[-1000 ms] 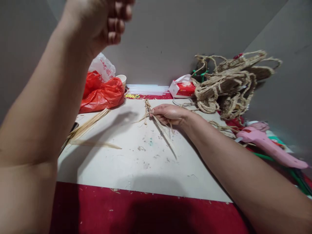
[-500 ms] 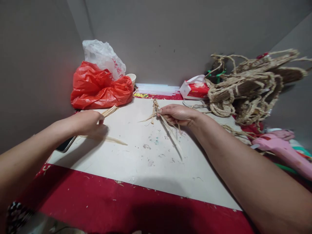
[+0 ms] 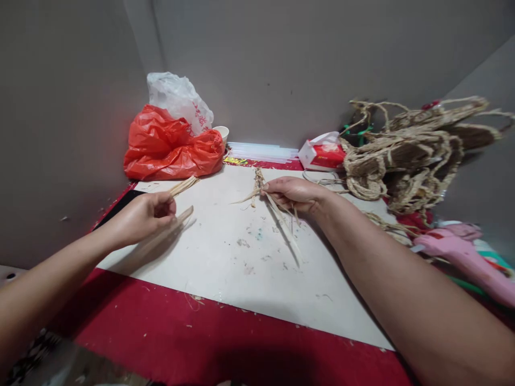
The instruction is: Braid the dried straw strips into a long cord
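My left hand (image 3: pixel 155 214) is closed in a pinch above the left part of the white sheet (image 3: pixel 225 236). A pale dry strip (image 3: pixel 184 215) runs from its fingers, and its shadow falls on the sheet. Behind that hand lies a small bundle of pale strips (image 3: pixel 185 186). My right hand (image 3: pixel 292 193) pinches a small braided piece (image 3: pixel 258 179) of the same fibre near the sheet's far middle. Loose strips (image 3: pixel 285 228) fan out from those fingertips toward me and to the left.
Red bag (image 3: pixel 173 153), white bag (image 3: pixel 177 99) and paper cup (image 3: pixel 222 132) stand at the back left. Clear sticks (image 3: pixel 261 152) and a tissue pack (image 3: pixel 324 151) line the back. Coiled braided rope (image 3: pixel 406 150) and a pink glue gun (image 3: pixel 462 257) lie at the right. A dark object (image 3: pixel 120 206) is at the left.
My left hand has turned and moved right, and the strip at it has shifted upward. My right hand keeps its hold on the braid. The view has shifted slightly.
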The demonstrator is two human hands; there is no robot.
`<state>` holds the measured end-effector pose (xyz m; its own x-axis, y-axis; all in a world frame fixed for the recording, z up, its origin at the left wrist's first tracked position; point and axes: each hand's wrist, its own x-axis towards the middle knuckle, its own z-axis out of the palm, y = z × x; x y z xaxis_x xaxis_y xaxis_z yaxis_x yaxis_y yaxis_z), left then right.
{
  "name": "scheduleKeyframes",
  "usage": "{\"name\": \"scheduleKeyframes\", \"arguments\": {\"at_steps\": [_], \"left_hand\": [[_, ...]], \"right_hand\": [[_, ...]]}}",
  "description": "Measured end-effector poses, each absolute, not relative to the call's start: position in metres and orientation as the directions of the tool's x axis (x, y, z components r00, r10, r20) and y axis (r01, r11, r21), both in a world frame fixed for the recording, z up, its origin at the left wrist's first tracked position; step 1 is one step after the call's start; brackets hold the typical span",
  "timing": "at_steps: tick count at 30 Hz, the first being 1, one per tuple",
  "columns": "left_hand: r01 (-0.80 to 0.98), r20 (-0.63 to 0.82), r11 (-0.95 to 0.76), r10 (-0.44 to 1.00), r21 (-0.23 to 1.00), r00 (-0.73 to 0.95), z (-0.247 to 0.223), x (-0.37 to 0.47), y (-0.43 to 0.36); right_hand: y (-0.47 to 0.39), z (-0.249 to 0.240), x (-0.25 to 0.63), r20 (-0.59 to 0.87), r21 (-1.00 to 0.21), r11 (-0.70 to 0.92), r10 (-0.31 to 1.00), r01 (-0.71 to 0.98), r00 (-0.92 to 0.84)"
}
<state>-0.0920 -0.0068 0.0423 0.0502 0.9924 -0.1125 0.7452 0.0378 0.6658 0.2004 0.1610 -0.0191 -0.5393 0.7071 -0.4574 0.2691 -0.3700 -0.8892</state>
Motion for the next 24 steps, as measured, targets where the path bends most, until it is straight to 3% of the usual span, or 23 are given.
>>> {"name": "scheduleKeyframes", "arguments": {"at_steps": [3, 6, 14, 24], "left_hand": [[0.471, -0.146, 0.086, 0.985, 0.878, 0.092, 0.044, -0.074, 0.003], [0.313, -0.194, 0.137, 0.968, 0.940, 0.160, 0.040, -0.058, 0.021], [0.078, -0.290, 0.281, 0.942, 0.957, 0.169, 0.017, -0.008, 0.081], [0.045, -0.241, 0.237, 0.959, 0.971, 0.148, -0.011, 0.037, 0.136]], "right_hand": [[0.162, -0.019, 0.200, -0.445, -0.895, -0.373, 0.703, 0.245, -0.554], [0.163, -0.018, 0.200, -0.442, -0.895, -0.386, 0.693, 0.225, -0.570], [0.169, -0.018, 0.201, -0.413, -0.903, -0.391, 0.669, 0.181, -0.618], [0.171, -0.021, 0.203, -0.326, -0.929, -0.362, 0.695, 0.080, -0.640]]}}
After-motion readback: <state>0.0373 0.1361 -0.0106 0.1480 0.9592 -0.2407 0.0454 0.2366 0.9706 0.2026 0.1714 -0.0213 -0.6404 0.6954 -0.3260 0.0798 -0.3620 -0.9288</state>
